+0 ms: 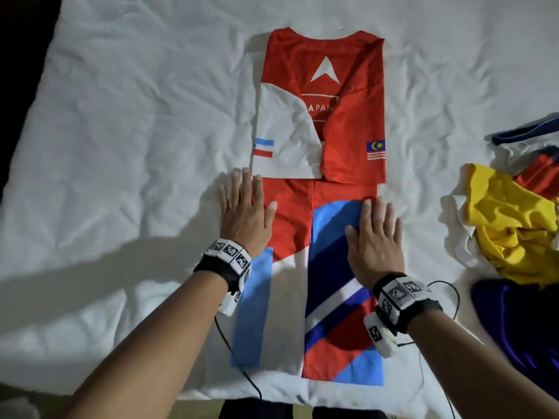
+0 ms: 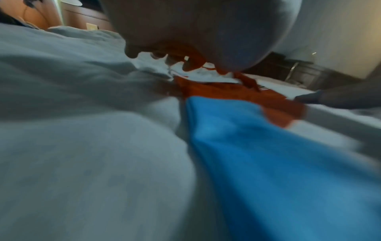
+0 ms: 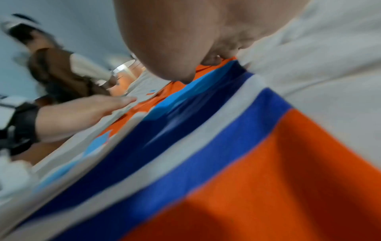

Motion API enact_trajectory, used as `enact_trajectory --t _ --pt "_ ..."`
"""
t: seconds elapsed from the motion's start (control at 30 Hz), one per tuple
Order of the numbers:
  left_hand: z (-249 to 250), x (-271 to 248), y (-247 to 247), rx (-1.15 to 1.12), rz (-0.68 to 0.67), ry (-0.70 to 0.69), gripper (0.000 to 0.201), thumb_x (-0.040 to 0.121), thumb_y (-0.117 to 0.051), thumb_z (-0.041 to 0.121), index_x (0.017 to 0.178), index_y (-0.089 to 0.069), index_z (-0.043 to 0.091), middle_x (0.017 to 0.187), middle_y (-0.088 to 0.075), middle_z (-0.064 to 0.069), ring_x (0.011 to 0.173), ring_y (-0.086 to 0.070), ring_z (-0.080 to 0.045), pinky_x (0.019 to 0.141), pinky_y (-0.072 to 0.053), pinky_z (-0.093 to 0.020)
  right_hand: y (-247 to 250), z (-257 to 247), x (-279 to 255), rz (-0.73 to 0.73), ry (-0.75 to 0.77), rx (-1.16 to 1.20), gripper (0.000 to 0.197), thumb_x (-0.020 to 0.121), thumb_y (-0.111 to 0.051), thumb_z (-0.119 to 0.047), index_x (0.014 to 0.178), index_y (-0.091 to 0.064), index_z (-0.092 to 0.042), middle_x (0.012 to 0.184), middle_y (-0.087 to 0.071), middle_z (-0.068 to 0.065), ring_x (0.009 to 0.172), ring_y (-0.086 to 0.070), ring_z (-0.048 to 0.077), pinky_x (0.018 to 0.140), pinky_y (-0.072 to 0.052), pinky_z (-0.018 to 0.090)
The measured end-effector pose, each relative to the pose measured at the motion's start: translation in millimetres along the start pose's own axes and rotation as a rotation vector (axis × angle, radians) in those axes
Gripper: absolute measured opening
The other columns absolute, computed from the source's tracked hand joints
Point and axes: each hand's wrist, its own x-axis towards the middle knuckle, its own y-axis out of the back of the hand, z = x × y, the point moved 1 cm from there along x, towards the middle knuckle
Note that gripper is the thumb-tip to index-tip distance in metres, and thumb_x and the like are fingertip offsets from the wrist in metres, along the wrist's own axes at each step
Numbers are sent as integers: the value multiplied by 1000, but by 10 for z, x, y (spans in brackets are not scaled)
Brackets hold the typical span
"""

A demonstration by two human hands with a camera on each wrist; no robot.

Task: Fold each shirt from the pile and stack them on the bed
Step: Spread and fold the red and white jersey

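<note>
1. A red shirt (image 1: 348, 116) with white and blue patches is laid flat on the white bed (image 1: 136, 116), with both sides and sleeves folded inward.
2. The left hand (image 1: 245, 213) is placed flat, with straight fingers, on the left edge of the shirt near its middle.
3. The right hand (image 1: 376, 237) is pressed flat, fingers straight, on the right edge, over a blue patch.
4. A pile (image 1: 514, 225) of unfolded clothes, with a yellow piece on top, is seen at the right side of the bed, apart from the shirt.
</note>
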Motion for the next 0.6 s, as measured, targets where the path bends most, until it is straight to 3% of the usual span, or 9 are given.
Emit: enact_trajectory --t 0.07,0.13,0.17,0.23,0.3,0.4,0.47,0.53,0.6 --pt "32 -389 49 -69 11 -143 60 101 -38 45 149 -47 9 162 -31 -21 151 -25 -42 118 -25 -63 -52 -94 -333 -63 132 30 72 100 -21 -48 160 -25 -8 170 -9 13 157 0 31 127 0 46" --pt "91 -825 85 -160 21 -315 42 95 -52 37 125 -67 12 145 -52 -19 133 -50 -40 106 -43 -56 -102 -186 -650 -117 211 77 66 97 -28 -46 148 -49 -9 163 -31 16 154 -20 34 125 -18 50" --pt "119 -1040 98 -208 29 -386 30 92 -58 33 111 -71 13 131 -61 -15 119 -58 -36 98 -47 -51 -117 -223 -783 -111 240 97 57 96 -34 -43 136 -61 -11 154 -46 17 147 -37 37 119 -32 53" --pt "166 -1416 121 -268 -33 -495 18 89 -63 31 89 -70 14 105 -63 -5 96 -61 -27 85 -49 -44 -136 -265 -1012 -41 304 110 36 95 -44 -36 104 -72 -16 119 -66 9 114 -61 38 93 -52 50" --pt "182 -1676 109 -275 -136 -553 24 87 -64 38 77 -67 16 93 -60 0 87 -56 -22 78 -49 -42 -141 -278 -1202 -40 385 86 28 93 -48 -33 89 -71 -18 96 -63 1 90 -62 32 76 -52 44" --pt "161 -1900 71 -160 -320 -580 45 78 -61 60 89 -70 17 101 -60 1 97 -54 -20 86 -49 -41 -136 -246 -1468 -77 492 73 31 93 -56 -43 105 -72 -19 110 -63 0 104 -61 28 91 -50 42" --pt "162 -1949 66 -34 -436 -608 60 70 -63 68 104 -66 19 111 -57 1 106 -50 -21 91 -46 -40 -138 -210 -1596 -150 570 18 64 88 -59 -64 124 -65 -12 128 -58 6 120 -54 30 105 -44 45" --pt "165 -1970 56 46 -487 -631 65 65 -70 60 115 -62 20 120 -54 0 113 -49 -23 94 -45 -42 -135 -169 -1681 -253 631 -126 98 76 -56 -79 140 -54 -5 142 -49 12 134 -45 35 113 -37 54" --pt "187 -1975 54 69 -484 -626 59 66 -72 45 118 -61 19 121 -55 -2 114 -50 -25 93 -46 -44 -134 -121 -1707 -325 657 -241 105 70 -61 -72 147 -46 -3 148 -43 16 140 -40 39 114 -35 58"
